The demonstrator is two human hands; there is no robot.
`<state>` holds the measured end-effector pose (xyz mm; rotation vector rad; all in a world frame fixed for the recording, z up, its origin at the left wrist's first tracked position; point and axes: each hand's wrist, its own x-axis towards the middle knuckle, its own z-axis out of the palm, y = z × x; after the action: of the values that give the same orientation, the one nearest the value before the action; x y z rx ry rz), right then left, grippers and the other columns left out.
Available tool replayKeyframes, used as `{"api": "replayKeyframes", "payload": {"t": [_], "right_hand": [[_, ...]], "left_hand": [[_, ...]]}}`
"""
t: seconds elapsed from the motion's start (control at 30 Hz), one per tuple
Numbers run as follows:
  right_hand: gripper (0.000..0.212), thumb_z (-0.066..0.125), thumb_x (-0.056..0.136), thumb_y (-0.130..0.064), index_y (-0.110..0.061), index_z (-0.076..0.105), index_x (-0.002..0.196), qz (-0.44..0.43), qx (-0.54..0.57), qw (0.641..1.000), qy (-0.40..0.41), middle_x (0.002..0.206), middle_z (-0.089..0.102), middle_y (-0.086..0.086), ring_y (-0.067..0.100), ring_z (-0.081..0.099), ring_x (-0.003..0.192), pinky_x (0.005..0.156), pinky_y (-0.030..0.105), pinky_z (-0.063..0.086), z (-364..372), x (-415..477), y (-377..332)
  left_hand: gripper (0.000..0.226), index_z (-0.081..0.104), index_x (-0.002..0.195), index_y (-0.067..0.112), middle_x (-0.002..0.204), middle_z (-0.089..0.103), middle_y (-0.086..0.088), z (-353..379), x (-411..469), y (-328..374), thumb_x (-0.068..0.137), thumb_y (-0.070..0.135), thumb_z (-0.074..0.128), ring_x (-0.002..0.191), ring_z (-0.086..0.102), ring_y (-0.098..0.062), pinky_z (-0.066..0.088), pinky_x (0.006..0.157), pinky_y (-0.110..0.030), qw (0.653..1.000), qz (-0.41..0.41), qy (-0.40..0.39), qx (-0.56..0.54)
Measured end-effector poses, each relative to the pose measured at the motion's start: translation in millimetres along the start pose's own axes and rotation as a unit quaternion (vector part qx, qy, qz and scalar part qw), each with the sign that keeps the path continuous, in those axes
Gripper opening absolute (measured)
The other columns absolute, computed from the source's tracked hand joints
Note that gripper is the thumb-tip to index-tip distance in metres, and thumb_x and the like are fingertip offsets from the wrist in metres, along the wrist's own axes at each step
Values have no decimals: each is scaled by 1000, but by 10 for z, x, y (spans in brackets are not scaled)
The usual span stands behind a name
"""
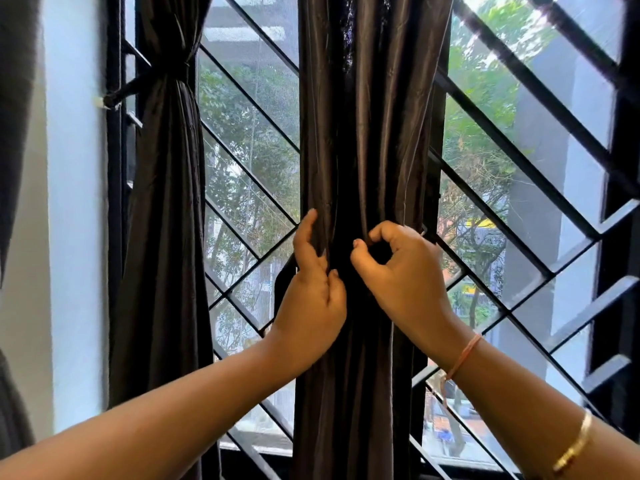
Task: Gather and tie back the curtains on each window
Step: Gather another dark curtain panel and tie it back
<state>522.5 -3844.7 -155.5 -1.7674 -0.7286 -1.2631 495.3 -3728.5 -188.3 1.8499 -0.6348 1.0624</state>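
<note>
The middle curtain [363,133] hangs straight down the centre of the window, its dark, shiny cloth drawn into a narrow column of folds in front of the window bars [554,190]. Both hands are on it, near each other at about the same height.

The left hand [311,299] is at the column's left edge. Its index finger [306,233] lies straight up along the cloth, while the other fingers curl into the folds, so its grip is closed on the curtain. A dark strip [284,275] shows just beside this hand; whether it is a tie or part of the curtain cannot be told.

The right hand [401,271] is at the right side of the column. Its thumb and index finger meet in a ring, and this grip pinches a fold of the cloth. That wrist wears a thin orange thread bracelet [464,355], and a gold bangle [575,445] sits further down the forearm.

To the left, a second curtain [166,168] of the same cloth is already gathered and cinched by a dark tie [175,69], which runs across to a small hook [102,102] on the pale wall [76,202].

The bars cross the panes in diagonal lines. Through them show green trees [242,133] and a grey building [561,133] outside.
</note>
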Motion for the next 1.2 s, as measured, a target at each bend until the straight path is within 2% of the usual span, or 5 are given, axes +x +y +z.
{"api": "replayKeyframes", "payload": {"t": [0.2,0.47,0.7,0.83,1.2], "right_hand": [[5,61,82,-12,-9,63,83,-26,-14,997,-72,81,51,-3,16,56,64,59,19,45,70,-172,-36],[5,61,81,-9,-9,60,76,-25,9,995,-94,77,46,-7,7,51,63,59,5,41,38,-207,-52],[4,61,81,-9,-8,64,78,-20,27,994,-101,79,51,-5,8,52,64,60,8,41,-11,-207,-83],[6,60,84,-11,-8,66,83,-22,25,993,-112,86,56,0,14,58,74,67,16,46,-22,-210,-98],[8,60,84,-12,-13,68,81,-13,64,990,-126,75,50,-16,1,55,62,59,1,39,-51,-195,-84]], "left_hand": [[41,40,132,11,111,59,9,6,5,-2,94,-3,38,102,56,8,42,86,-7,999,-2,-39,0],[54,20,145,5,135,43,1,12,-6,-70,93,-6,33,124,39,2,29,104,-7,995,-11,-97,-1],[64,9,146,11,129,34,10,34,0,-178,90,-4,35,113,27,22,21,89,9,994,-8,-107,11],[54,20,124,46,122,35,28,58,-8,-114,88,7,33,112,35,29,26,89,6,996,25,-87,-28],[58,21,130,41,132,39,22,60,-55,-67,85,7,37,124,37,14,30,105,-11,991,11,-95,-90]]}}
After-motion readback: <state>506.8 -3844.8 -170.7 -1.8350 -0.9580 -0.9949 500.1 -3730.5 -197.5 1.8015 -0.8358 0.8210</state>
